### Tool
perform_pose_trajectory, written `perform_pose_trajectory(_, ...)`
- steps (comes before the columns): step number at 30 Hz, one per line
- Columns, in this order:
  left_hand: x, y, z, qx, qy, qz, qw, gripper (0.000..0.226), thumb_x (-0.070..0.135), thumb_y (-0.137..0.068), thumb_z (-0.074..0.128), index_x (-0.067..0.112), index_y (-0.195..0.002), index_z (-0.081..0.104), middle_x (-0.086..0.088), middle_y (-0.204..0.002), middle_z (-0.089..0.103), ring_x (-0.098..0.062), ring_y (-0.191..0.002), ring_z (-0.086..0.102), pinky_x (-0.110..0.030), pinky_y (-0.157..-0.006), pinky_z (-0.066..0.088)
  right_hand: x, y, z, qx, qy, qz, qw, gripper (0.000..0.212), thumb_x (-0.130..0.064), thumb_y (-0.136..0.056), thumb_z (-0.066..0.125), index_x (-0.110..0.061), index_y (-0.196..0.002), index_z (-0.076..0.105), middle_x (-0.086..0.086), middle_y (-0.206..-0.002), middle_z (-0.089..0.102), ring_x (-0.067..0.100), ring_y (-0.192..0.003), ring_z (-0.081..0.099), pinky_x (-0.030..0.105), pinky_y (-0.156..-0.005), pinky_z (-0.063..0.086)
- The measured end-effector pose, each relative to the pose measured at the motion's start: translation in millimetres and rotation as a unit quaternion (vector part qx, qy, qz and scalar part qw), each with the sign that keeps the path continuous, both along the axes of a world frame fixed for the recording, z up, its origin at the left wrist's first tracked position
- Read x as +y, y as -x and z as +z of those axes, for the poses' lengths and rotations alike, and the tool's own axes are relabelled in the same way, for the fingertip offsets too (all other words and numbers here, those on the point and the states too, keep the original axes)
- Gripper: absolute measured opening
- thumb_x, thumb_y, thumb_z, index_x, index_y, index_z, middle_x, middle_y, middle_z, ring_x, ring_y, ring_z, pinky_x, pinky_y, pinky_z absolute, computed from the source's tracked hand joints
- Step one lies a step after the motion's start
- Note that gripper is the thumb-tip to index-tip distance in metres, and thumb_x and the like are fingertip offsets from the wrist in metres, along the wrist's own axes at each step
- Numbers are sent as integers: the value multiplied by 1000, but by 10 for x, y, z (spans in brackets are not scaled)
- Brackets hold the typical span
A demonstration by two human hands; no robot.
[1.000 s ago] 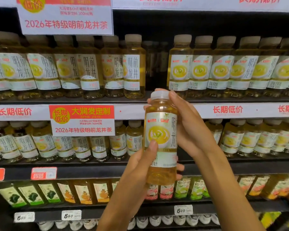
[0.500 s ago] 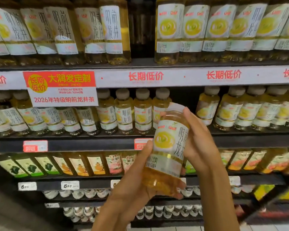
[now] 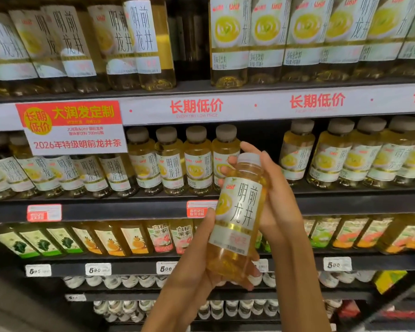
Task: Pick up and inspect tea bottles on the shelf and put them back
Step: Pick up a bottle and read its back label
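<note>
I hold a tea bottle (image 3: 237, 216) of clear yellow liquid with a white label and a pale cap, tilted slightly right, in front of the shelves. My left hand (image 3: 197, 267) cups its base from below, thumb on the label. My right hand (image 3: 276, 195) wraps the upper part from the right, fingers around the neck under the cap. A dark gap (image 3: 261, 144) in the middle shelf's row lies just behind the bottle.
Rows of identical tea bottles (image 3: 170, 161) fill the top and middle shelves. A red and white price sign (image 3: 72, 128) hangs on the shelf edge (image 3: 249, 104). Lower shelves hold fruit tea bottles (image 3: 161, 236) and small white-capped bottles (image 3: 120, 307).
The camera has tipped down and moved closer to the shelves. The bottle has sunk from the upper shelf edge to the middle shelf level and turned, showing more of the label's characters.
</note>
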State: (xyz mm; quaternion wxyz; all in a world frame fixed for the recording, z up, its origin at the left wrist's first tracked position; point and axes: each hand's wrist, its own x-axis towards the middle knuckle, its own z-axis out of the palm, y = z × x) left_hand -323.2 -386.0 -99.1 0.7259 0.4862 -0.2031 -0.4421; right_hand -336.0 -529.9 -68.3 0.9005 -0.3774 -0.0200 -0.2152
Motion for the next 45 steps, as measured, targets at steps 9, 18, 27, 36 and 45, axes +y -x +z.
perform_pose_trajectory(9, -111, -28, 71, -206, -97, 137, 964, 55, 70, -70, 39, 33, -96, 72, -3, -97, 75, -22, -97, 69, -39, -90, 55, -93, 15, 0, 3, 98, -95, 991, 33, -32, -88, 53, -15, -116, 62, 5, -99, 72, 15, -88, 69, 26, -68, 55)
perform_pose_trajectory(18, -61, -42, -17, -32, -30, 78, 996, 59, 63, -80, 46, 16, -104, 73, -20, -83, 69, -27, -61, 66, -30, -50, 52, -70, 3, -14, -29, 55, -20, 998, 36, -37, -82, 55, -14, -108, 64, 5, -97, 72, 23, -90, 71, 37, -76, 59)
perform_pose_trajectory(27, -22, -120, -123, -112, -106, 104, 983, 62, 63, -79, 40, 17, -108, 71, -13, -92, 75, -28, -80, 73, -34, -65, 58, -14, 25, -89, -16, 61, -81, 995, 16, -30, -89, 57, -17, -90, 67, 5, -75, 65, 21, -74, 69, 31, -65, 57)
perform_pose_trajectory(36, -4, -109, -91, -191, -106, 144, 965, 57, 59, -76, 40, 21, -109, 69, 0, -97, 76, -14, -91, 72, -20, -72, 56, 64, 13, -79, -5, 136, -118, 984, 18, -31, -88, 55, -18, -96, 65, 2, -83, 69, 18, -81, 69, 28, -65, 56)
perform_pose_trajectory(45, 119, -153, -97, -85, -73, 143, 983, 48, 62, -71, 45, 33, -95, 75, -11, -92, 75, -24, -75, 73, -30, -57, 56, 102, 46, -72, -37, 149, -81, 985, 29, -25, -95, 43, -18, -102, 70, 6, -103, 70, 20, -95, 68, 28, -74, 55)
